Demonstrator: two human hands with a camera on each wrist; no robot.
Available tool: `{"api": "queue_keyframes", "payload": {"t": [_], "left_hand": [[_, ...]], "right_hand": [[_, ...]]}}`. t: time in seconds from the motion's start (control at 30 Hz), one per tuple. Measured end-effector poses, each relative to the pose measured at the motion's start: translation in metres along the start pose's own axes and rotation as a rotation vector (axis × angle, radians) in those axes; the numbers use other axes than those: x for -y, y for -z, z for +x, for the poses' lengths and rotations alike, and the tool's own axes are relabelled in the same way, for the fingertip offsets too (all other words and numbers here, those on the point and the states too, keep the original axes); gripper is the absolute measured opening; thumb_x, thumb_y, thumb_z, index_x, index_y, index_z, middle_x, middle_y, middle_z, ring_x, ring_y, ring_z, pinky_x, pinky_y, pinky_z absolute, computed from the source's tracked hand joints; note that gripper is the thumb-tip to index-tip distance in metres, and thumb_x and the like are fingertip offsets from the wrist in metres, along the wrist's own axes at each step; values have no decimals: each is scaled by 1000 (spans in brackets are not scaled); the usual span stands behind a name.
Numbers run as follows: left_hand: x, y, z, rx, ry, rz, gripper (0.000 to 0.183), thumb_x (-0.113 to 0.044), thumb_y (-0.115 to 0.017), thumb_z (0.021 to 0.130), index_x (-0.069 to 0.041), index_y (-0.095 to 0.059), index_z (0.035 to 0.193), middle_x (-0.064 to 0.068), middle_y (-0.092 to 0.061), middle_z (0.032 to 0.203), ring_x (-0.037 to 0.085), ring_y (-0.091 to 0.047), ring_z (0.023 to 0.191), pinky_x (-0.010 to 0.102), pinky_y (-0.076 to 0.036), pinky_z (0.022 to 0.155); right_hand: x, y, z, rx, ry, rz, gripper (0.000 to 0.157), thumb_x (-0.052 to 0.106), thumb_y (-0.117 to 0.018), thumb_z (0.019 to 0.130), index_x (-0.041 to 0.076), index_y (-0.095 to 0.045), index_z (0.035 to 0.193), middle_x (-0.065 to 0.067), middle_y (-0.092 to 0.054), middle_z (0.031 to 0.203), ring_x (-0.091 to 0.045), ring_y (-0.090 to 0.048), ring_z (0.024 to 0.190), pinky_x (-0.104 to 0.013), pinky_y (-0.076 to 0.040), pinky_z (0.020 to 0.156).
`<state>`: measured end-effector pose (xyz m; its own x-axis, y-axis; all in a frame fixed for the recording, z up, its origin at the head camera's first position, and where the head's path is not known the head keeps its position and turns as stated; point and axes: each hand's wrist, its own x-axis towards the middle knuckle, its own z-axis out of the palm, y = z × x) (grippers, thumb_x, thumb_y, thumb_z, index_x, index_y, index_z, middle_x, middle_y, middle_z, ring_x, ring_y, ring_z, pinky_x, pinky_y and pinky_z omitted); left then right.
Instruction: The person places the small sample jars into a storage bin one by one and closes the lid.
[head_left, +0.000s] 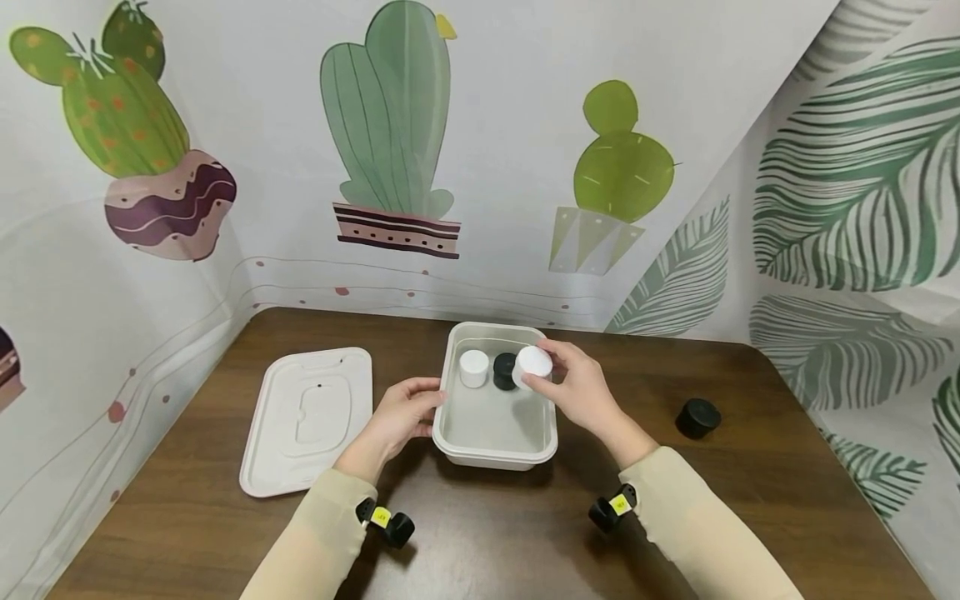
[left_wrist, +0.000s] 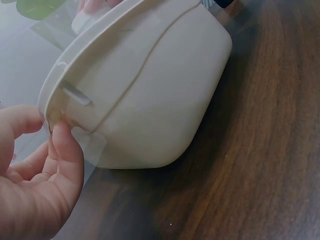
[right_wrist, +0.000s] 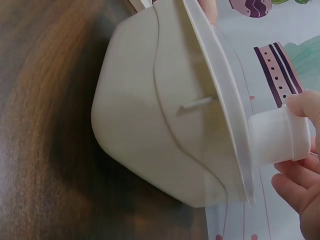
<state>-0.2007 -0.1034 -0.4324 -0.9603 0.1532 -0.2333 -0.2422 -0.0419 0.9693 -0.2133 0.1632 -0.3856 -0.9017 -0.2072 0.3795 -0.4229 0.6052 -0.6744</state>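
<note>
A pale rectangular plastic box [head_left: 495, 457] stands open at the middle of the table. My left hand [head_left: 397, 417] grips its left rim, thumb on the edge and fingers beneath, as the left wrist view also shows. Between right thumb and fingers, my right hand [head_left: 581, 387] holds a small white-lidded round jar [head_left: 534, 362] over the box's back right part. In the right wrist view that translucent jar [right_wrist: 272, 137] is just above the rim. Inside the box, a white-lidded jar [head_left: 474, 368] sits back left, and a black-lidded jar [head_left: 502, 372] beside it is partly hidden by the held one.
The box's pale lid [head_left: 273, 433] lies flat on the table to the left. A black round jar [head_left: 697, 418] stands to the right on the brown wooden table [head_left: 495, 533]. Behind the table hangs a cloth [head_left: 510, 167] printed with cacti and leaves.
</note>
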Motion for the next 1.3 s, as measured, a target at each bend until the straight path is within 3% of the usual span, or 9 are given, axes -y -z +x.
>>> {"api": "queue_keyframes", "payload": {"t": [0.27, 0.8, 1.3], "left_hand": [[0, 0, 0, 0, -1, 5, 43, -11, -62, 88, 5, -50, 126, 5, -68, 94, 18, -65, 74, 26, -52, 57], [1, 0, 2, 17, -9, -19, 44, -8, -60, 89, 9, -47, 127, 6, -67, 94, 19, -64, 74, 27, -53, 59], [1, -1, 3, 22, -10, -13, 40, -7, -60, 88, 7, -49, 124, 12, -66, 98, 18, -63, 74, 27, -53, 59]], "right_hand": [[2, -10, 4, 26, 12, 27, 52, 14, -79, 76, -1, -59, 121, -14, -63, 108, -25, -65, 91, -34, -55, 81], [8, -26, 7, 80, 16, 122, 52, 10, -78, 75, -4, -59, 121, -19, -63, 117, -28, -64, 100, -31, -54, 85], [11, -40, 9, 121, 37, 72, 50, 13, -78, 75, -3, -60, 119, -17, -62, 115, -24, -62, 99, -28, -55, 83]]}}
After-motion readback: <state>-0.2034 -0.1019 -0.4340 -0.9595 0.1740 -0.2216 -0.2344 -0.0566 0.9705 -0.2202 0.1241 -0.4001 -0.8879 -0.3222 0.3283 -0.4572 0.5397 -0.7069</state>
